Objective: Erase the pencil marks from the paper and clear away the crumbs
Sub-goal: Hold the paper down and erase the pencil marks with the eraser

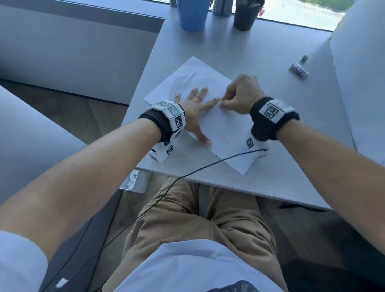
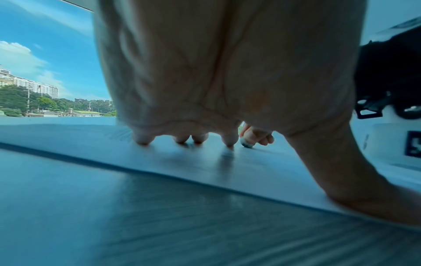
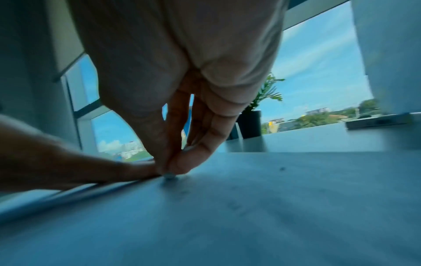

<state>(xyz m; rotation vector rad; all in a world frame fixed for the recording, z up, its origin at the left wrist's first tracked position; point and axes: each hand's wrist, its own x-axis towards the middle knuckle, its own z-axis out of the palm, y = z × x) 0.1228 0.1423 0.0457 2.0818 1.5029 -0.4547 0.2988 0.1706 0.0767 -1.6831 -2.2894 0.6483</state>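
Note:
A white sheet of paper [image 1: 225, 129] lies slanted on the grey table, with pencil strokes [image 1: 183, 82] near its far left corner. My left hand [image 1: 196, 106] lies flat on the paper, fingers spread and straight, pressing it down. My right hand [image 1: 237, 97] pinches a small eraser [image 3: 169, 175] against the paper just beside the left index fingertip; the eraser's tip [image 2: 247, 144] shows below the fingers. A few dark crumbs [image 1: 226, 139] dot the near part of the sheet.
A wrapped eraser-like block [image 1: 299, 70] and a small dark lump [image 1: 305, 58] lie at the far right of the table [image 1: 286, 127]. A blue container [image 1: 193, 10] and a black plant pot [image 1: 246, 13] stand by the window. A black cable [image 1: 197, 171] crosses the table's near edge.

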